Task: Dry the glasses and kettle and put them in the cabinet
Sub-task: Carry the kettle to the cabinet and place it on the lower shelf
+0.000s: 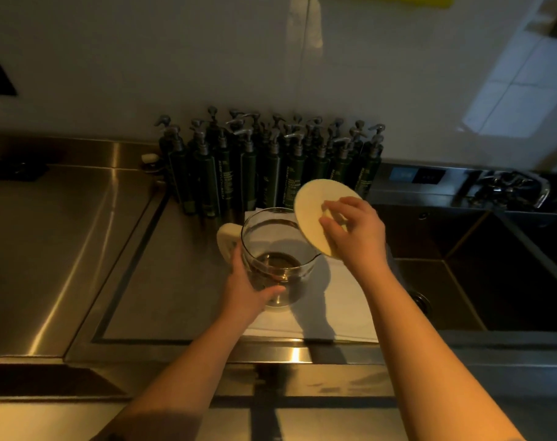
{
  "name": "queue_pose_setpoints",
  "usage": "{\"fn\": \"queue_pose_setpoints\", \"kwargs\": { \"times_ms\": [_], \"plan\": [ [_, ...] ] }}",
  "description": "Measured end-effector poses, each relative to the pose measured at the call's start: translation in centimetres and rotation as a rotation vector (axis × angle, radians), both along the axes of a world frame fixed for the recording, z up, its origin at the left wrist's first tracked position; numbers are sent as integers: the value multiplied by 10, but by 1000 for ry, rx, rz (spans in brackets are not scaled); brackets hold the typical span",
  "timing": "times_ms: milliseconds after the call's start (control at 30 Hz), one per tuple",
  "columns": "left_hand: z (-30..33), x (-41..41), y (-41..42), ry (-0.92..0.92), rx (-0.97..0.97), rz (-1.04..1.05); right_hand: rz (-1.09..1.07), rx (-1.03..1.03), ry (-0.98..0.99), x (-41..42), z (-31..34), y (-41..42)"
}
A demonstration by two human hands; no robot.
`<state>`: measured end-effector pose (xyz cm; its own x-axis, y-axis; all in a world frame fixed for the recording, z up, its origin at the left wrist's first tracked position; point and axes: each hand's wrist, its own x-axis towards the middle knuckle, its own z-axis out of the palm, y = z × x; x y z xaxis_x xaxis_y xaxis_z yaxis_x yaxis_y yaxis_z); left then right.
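Observation:
A clear glass kettle (272, 246) with a cream handle (227, 241) stands upright on a white cloth (341, 300) on the steel counter. My left hand (250, 286) wraps around the kettle's near lower side. My right hand (355, 232) holds the round cream lid (315, 214) by its knob, tilted just above the kettle's right rim, so the kettle's mouth is uncovered. No drinking glasses or cabinet are in view.
Several dark green pump bottles (271, 163) crowd the wall right behind the kettle. A deep steel sink (481, 272) with a tap (509, 186) lies to the right. A flat steel lid or drainboard (57, 249) fills the left. The counter's front edge (271, 351) runs below.

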<state>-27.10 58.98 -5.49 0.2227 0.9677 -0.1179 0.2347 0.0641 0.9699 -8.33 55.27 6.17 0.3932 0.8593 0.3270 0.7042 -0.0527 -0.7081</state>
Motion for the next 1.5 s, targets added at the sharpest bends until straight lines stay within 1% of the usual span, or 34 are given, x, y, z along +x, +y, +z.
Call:
{"fn": "queue_pose_setpoints", "kwargs": {
  "times_ms": [100,233,333,467,600,767,833,900,967,1067,1133,1167,1300,1400,1500],
  "plan": [
    [2,0,-1,-5,16,-7,112,-39,-91,-31,3,15],
    [2,2,-3,9,21,6,158,-121,-143,-55,-10,32],
    [-2,3,-3,23,1,11,154,-191,-163,-60,-25,41],
    [-3,4,-1,49,-12,10,114,-229,-162,-60,-33,49],
    [-2,4,0,62,3,6,118,-262,-176,-60,-35,50],
    [0,9,-5,89,20,21,105,-247,-200,-61,-35,45],
    [1,14,-10,115,43,39,66,-188,-191,-58,-36,36],
    [2,20,-15,147,66,46,14,-88,-121,-56,-39,21],
    [2,27,-19,192,89,46,-43,-19,12,-56,-48,3],
    [-1,31,-21,305,118,33,-102,-7,292,-63,-70,-18],
    [-2,27,-22,309,132,11,-79,-9,448,-69,-85,-23],
    [-2,24,-23,294,143,-5,-67,0,483,-72,-91,-23],
    [-2,8,-27,232,172,-46,-59,35,489,-76,-100,-18],
    [-5,-4,-30,289,200,-93,-41,31,497,-65,-102,-14],
    [1,-14,-32,324,307,-50,13,-8,516,-49,-104,-10]
  ]
}}
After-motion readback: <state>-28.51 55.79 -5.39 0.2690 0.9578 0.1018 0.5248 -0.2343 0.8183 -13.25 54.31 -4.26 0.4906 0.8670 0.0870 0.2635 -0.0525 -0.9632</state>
